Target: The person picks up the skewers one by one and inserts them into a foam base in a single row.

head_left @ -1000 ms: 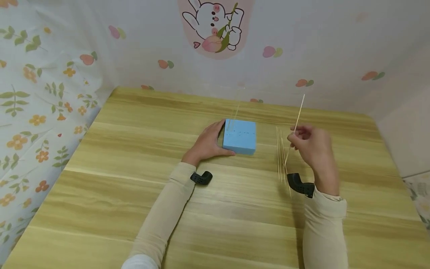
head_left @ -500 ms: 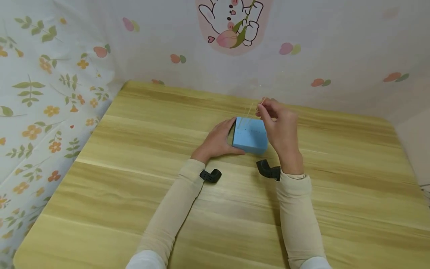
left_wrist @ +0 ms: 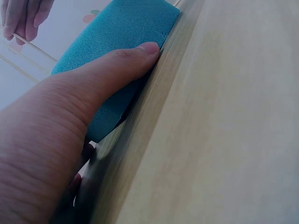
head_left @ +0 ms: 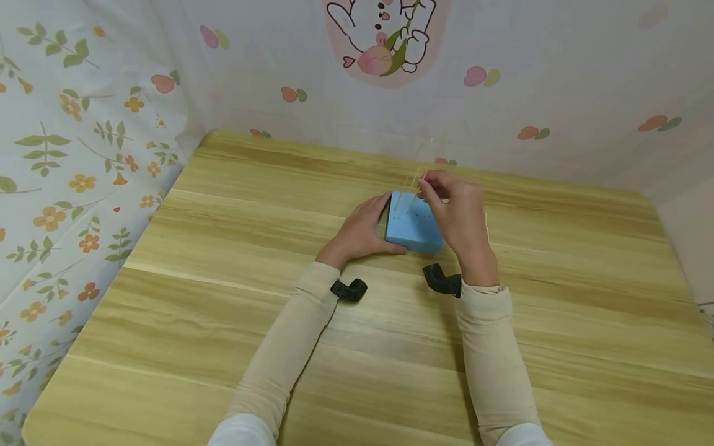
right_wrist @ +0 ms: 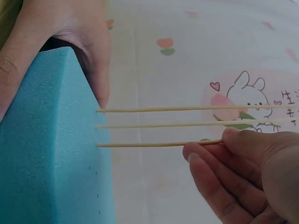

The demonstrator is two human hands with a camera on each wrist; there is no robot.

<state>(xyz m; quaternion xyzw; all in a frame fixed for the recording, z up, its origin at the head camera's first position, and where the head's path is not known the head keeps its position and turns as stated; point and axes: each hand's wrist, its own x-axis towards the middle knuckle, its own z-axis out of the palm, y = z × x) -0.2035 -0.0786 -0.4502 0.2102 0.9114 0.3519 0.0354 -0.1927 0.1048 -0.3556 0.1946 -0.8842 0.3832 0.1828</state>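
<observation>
A light blue foam block (head_left: pixel 411 232) sits on the table, with a row of small dark holes in its top. My left hand (head_left: pixel 359 232) grips it from the left, thumb (left_wrist: pixel 126 63) along the near side and fingers around the far side. Two thin wooden sticks (right_wrist: pixel 154 110) stand in the block. Just beside them, my right hand (head_left: pixel 460 207) pinches a third stick (right_wrist: pixel 140 145) between thumb and fingertips. In the right wrist view its lower end meets the block's top, in line with the other two.
Loose sticks (head_left: pixel 487 228) on the wood-grain table (head_left: pixel 586 279) show just right of my right hand, mostly hidden by it. A printed wall covering (head_left: pixel 234 99) rises behind the table's back edge. Each wrist wears a black camera mount (head_left: pixel 349 290).
My right hand has carried a stick left from the loose sticks to above the block, then lowered it to the block's top. My left hand keeps its grip; the head view has shifted slightly.
</observation>
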